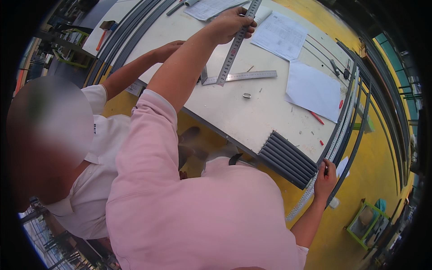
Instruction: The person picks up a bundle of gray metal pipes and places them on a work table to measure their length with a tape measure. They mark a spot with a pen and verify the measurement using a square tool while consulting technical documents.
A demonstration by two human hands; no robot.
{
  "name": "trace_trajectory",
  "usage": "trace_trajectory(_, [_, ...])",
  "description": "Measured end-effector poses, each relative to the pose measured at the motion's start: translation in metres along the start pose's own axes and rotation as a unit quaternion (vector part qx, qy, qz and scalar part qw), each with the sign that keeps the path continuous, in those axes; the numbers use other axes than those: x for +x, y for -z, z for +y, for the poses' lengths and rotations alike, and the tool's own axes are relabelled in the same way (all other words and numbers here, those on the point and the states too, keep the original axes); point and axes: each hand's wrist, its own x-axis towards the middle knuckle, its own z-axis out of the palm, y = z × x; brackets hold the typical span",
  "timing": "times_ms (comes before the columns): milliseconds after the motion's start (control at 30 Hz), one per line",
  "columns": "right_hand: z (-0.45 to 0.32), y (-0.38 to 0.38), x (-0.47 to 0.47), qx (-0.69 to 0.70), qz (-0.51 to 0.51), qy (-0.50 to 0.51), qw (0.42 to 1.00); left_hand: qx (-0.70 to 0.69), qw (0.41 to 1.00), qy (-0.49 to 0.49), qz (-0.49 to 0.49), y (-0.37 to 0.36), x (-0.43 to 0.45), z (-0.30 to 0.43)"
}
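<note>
My left hand [234,26] reaches over the white table [216,101] and grips a graduated steel measuring strip [233,54], either a rule or a tape blade. The strip's lower end lies across the blade of a steel square [256,75]. Beside the table's near right corner, my right hand [325,182] has its fingers curled at a perforated pale strip [303,199]; whether it holds the strip cannot be told. Just left of that hand lies a row of short dark grey tubes or profiles [288,158]. A small oval metal piece [247,96] lies near the square.
At the left, a co-worker's arm [131,71] reaches onto the table. Paper sheets [280,35] and a blank-looking sheet [314,89] lie farther back, near a red marker [316,117]. Long dark profiles [130,33] line the left side, others the right edge. A green-framed cart [368,222] stands on the floor.
</note>
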Motion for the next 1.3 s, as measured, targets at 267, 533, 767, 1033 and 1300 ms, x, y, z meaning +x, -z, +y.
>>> trace_trajectory(267, [-0.052, 0.002, 0.029, 0.028, 0.006, 0.152, 0.988, 0.022, 0.997, -0.009, -0.069, -0.127, -0.064, 0.033])
trace_trajectory(533, [-0.055, 0.021, 0.041, 0.101, -0.024, 0.107, 0.989, -0.006, 0.997, -0.004, -0.071, -0.167, -0.092, 0.027])
trace_trajectory(767, [-0.069, 0.011, 0.037, 0.091, -0.089, 0.13, 0.983, -0.074, 0.996, -0.018, -0.036, -0.172, -0.084, 0.019])
trace_trajectory(1033, [-0.072, 0.006, 0.035, 0.1, -0.116, 0.113, 0.982, -0.122, 0.992, -0.004, -0.015, -0.173, -0.08, 0.01])
trace_trajectory(1300, [-0.09, -0.009, 0.045, 0.157, -0.156, 0.091, 0.971, -0.154, 0.988, -0.013, 0.013, -0.183, -0.086, 0.0])
